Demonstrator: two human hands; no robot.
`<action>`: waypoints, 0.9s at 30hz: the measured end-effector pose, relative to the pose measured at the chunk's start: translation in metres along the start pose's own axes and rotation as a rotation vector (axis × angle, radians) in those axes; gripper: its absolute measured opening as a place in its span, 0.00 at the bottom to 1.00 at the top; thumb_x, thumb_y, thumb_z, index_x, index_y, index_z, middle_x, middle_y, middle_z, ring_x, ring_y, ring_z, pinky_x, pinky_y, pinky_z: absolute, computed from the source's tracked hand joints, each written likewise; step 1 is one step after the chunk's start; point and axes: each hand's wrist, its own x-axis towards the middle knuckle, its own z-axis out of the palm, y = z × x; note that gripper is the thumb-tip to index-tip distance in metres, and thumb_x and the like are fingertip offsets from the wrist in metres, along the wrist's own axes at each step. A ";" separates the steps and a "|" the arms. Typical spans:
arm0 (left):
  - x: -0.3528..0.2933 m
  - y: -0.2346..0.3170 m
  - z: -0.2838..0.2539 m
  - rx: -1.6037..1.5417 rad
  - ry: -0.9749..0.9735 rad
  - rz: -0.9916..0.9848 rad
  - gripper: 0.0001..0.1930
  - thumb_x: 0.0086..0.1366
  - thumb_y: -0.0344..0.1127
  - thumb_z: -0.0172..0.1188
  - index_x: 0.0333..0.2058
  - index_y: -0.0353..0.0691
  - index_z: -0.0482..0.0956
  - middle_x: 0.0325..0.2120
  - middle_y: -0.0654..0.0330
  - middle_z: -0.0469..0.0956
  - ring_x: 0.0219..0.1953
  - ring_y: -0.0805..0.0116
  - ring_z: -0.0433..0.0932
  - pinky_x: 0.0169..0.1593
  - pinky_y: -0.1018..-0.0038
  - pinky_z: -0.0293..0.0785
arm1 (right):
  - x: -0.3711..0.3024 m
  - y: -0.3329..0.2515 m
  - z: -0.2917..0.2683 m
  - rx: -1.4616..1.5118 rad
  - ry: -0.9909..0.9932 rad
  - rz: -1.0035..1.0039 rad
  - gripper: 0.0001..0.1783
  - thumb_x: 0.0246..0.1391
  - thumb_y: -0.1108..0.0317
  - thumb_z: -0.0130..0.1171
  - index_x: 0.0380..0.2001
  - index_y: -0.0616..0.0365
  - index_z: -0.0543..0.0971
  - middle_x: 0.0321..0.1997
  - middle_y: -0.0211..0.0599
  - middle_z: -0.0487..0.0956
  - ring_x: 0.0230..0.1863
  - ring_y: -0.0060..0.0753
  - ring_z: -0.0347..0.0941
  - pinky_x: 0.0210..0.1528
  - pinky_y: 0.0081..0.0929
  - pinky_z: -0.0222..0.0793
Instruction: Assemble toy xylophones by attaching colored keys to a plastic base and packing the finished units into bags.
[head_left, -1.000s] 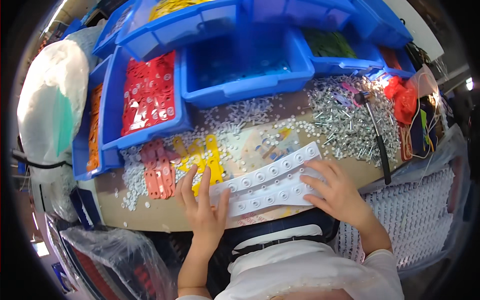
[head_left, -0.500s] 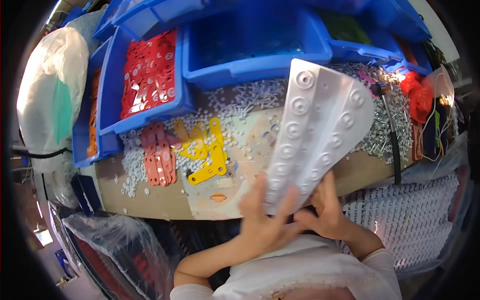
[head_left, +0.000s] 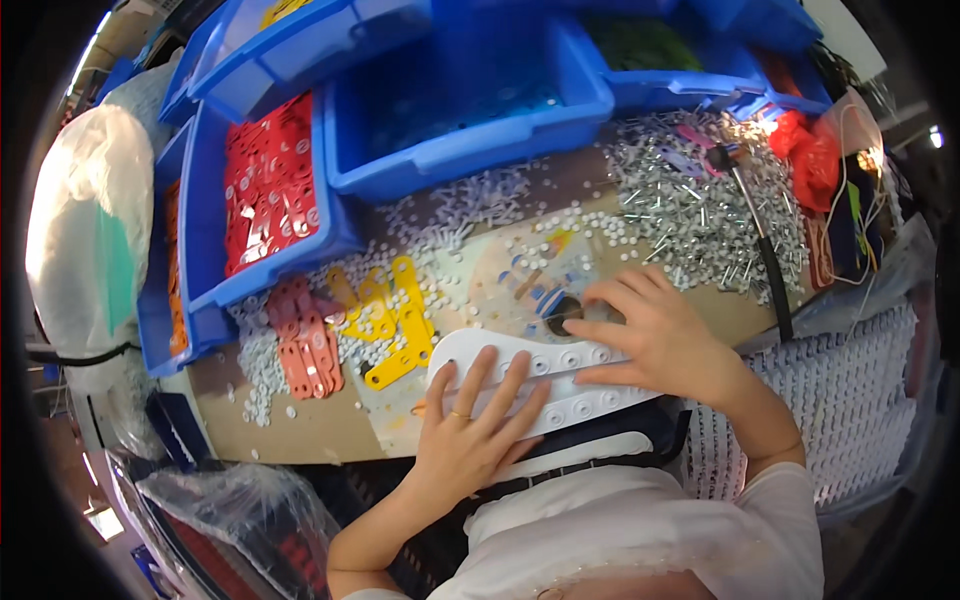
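Head view: a white plastic strip [head_left: 569,400] with rows of round raised rings lies at the centre of the frame, slightly below the middle, along the near edge of the counter [head_left: 310,435]. The left hand [head_left: 462,447], wearing a thin ring, lies palm down across the strip's left part, its fingers fanned wide. The right hand [head_left: 668,350] is over the strip's right end, its fingers spread apart and pointing left; whether they press on it, I cannot tell.

Beneath the strip is a patterned sheet [head_left: 490,265], with a dark round spot [head_left: 562,316] just beside the right hand's fingers. Left of centre lie yellow strips [head_left: 412,325], then pinkish-red strips [head_left: 318,368], with small white pieces [head_left: 263,395] scattered around them.

Right of centre, a heap of small metal pins [head_left: 690,225] spreads out, with a black-handled tool [head_left: 772,275] lying over it and a crumpled red bag [head_left: 812,170] beside it. A blue bin [head_left: 275,278] of red pieces [head_left: 270,190] stands at upper left, next to a wider blue bin [head_left: 440,165] at upper centre. White ridged rows [head_left: 840,400] fill the lower right.
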 end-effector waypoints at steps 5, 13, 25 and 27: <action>0.028 -0.024 -0.032 -0.476 -0.002 -0.062 0.27 0.59 0.52 0.59 0.55 0.47 0.75 0.58 0.56 0.70 0.57 0.56 0.68 0.57 0.56 0.57 | 0.004 0.049 -0.002 -0.154 0.153 0.226 0.10 0.45 0.69 0.66 0.33 0.56 0.80 0.34 0.34 0.74 0.42 0.39 0.68 0.45 0.34 0.65; 0.149 -0.065 0.001 -0.719 0.170 -0.017 0.10 0.61 0.24 0.57 0.42 0.34 0.76 0.39 0.49 0.76 0.38 0.47 0.78 0.40 0.61 0.75 | 0.010 0.074 0.003 -0.299 0.121 0.284 0.06 0.46 0.73 0.64 0.29 0.59 0.79 0.34 0.35 0.72 0.41 0.40 0.67 0.45 0.34 0.64; 0.180 -0.059 0.025 -1.055 0.105 -0.307 0.05 0.59 0.27 0.64 0.31 0.33 0.77 0.28 0.58 0.78 0.30 0.70 0.79 0.35 0.75 0.75 | -0.006 0.063 -0.012 0.079 0.382 0.522 0.07 0.51 0.77 0.62 0.34 0.61 0.77 0.36 0.38 0.78 0.39 0.38 0.75 0.43 0.30 0.70; 0.153 -0.064 0.020 -1.319 0.077 -0.409 0.05 0.60 0.26 0.64 0.33 0.33 0.76 0.29 0.59 0.78 0.32 0.72 0.79 0.36 0.76 0.76 | -0.008 0.060 -0.006 0.213 0.402 0.632 0.08 0.53 0.77 0.61 0.37 0.62 0.77 0.36 0.37 0.79 0.37 0.31 0.75 0.42 0.26 0.69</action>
